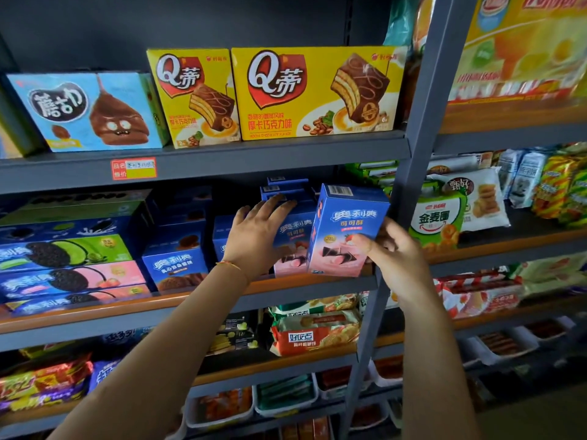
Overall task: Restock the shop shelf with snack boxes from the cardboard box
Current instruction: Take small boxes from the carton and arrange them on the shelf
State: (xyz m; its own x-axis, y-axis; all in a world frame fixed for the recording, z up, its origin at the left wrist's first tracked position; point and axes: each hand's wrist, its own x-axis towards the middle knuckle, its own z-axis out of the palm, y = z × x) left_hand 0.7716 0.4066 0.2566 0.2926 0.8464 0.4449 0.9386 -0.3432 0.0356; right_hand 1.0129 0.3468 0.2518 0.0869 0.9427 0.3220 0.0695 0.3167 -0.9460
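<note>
A blue and pink snack box (pixel 344 230) stands upright at the right end of the middle shelf (pixel 197 300). My right hand (pixel 392 252) grips its lower right corner, thumb across the front. My left hand (pixel 254 236) rests with straight fingers on the front of a matching blue and pink box (pixel 293 246) just left of it. More of the same boxes (pixel 286 188) stand behind, partly hidden. The cardboard box is out of view.
A grey upright post (pixel 409 173) runs just right of the held box. Above are yellow cake boxes (pixel 317 93) and a light blue box (pixel 89 112). Blue cookie boxes (pixel 174 262) fill the left of the middle shelf. Biscuit packs (pixel 314 331) lie below.
</note>
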